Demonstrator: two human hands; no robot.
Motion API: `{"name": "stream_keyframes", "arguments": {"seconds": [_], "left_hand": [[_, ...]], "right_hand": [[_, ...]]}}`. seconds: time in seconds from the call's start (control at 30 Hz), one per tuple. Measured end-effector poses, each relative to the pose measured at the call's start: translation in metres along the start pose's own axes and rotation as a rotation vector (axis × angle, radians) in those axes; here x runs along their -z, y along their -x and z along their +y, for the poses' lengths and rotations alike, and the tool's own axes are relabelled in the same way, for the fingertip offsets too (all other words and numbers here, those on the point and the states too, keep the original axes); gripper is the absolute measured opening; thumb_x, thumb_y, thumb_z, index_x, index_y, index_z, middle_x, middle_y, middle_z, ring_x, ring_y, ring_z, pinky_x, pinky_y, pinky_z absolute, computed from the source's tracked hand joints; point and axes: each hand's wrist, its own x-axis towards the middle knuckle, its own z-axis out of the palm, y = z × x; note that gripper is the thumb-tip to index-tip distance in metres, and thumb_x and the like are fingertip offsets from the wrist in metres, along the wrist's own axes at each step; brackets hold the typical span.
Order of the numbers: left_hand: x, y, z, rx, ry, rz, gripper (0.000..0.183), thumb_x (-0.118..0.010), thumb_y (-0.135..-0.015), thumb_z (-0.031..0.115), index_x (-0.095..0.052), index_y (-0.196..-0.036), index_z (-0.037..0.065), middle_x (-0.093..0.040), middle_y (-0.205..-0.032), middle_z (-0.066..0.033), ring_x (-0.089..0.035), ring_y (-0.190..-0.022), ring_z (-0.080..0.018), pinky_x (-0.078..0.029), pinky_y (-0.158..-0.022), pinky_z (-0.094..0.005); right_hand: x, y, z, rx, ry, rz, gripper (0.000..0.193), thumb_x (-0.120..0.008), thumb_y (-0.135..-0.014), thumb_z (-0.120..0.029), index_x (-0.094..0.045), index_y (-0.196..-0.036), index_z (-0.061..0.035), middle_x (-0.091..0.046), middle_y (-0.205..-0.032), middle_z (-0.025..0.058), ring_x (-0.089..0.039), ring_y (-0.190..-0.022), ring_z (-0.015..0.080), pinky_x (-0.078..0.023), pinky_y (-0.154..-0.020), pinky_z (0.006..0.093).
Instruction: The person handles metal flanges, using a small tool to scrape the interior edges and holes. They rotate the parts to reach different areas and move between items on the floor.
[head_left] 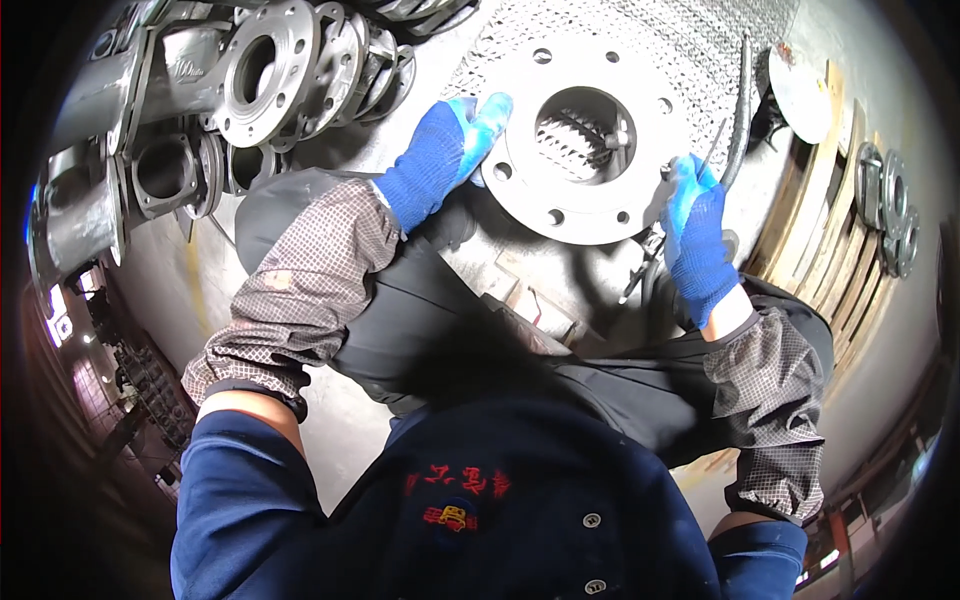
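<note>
A large round pale metal flange [520,187] faces up in front of me, with bolt holes round its rim and a wide bore in the middle. My left hand [445,155], in a blue glove, grips its left edge, the thumb on the rim and the other fingers mostly hidden. At the right edge, beside a bolt hole, my gloved right hand [695,225] is closed on the rim. Through the bore a ridged, patterned metal surface and a small fitting show. What lies under the flange is mostly hidden.
Flanged metal castings [265,75] are stacked at the left. A patterned metal sheet [690,50] lies behind the flange. A dark hose [741,120] runs upright at the right, near a white round object [800,95]. Further right, a wooden pallet [815,235] bears more metal rings [895,200].
</note>
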Motion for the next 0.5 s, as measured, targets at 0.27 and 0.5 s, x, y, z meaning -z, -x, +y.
{"name": "stream_keyframes", "arguments": {"seconds": [0.27, 0.5], "left_hand": [[0.033, 0.03, 0.047, -0.396, -0.062, 0.226, 0.04, -0.061, -0.084, 0.033, -0.06, -0.1, -0.004, -0.06, -0.073, -0.0045, -0.056, -0.059, -0.0106, -0.047, -0.056, -0.0245], [0.026, 0.045, 0.074, -0.467, -0.167, 0.336, 0.05, -0.068, -0.078, 0.032, -0.057, -0.108, -0.007, -0.065, -0.081, -0.0172, -0.064, -0.072, -0.0178, -0.051, -0.064, -0.0286]], "right_hand": [[-0.023, 0.001, -0.003, -0.143, 0.082, -0.266, 0.031, -0.038, -0.094, -0.027, -0.05, -0.074, -0.0071, -0.043, -0.055, 0.0001, -0.041, -0.047, 0.01, -0.033, -0.044, 0.0261], [-0.023, 0.009, 0.006, -0.03, 0.344, -0.4, 0.035, -0.032, -0.096, -0.027, -0.05, -0.077, -0.0039, -0.044, -0.057, -0.0007, -0.041, -0.049, 0.009, -0.036, -0.047, 0.0253]]}}
